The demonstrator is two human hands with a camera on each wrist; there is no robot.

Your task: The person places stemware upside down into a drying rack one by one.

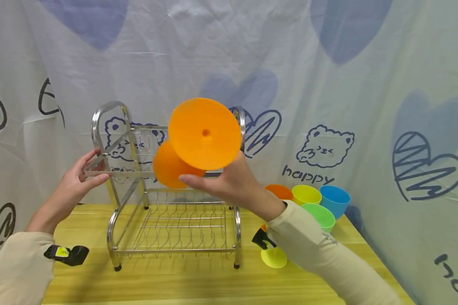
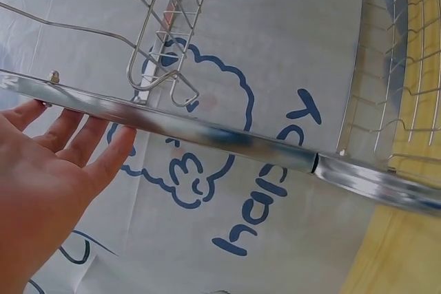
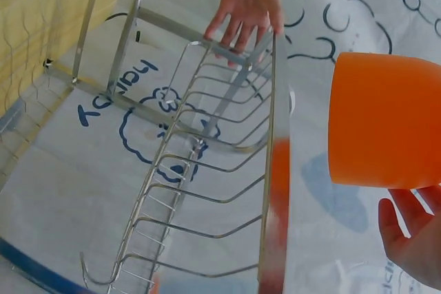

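A pale curtain (image 1: 221,42) printed with hearts and bears hangs behind a wood-grain table (image 1: 156,284). On it stands a two-tier metal dish rack (image 1: 175,251). The left hand (image 1: 76,178) grips the rack's upper rail at its left end, thumb in front and fingers behind. The right hand (image 1: 236,182) grasps an orange goblet (image 1: 202,135), raised and tilted before the upper tier, its round foot facing the head camera. Yellow (image 1: 307,194), blue (image 1: 335,201) and green (image 1: 321,216) cups stand near the right sleeve (image 1: 309,250).
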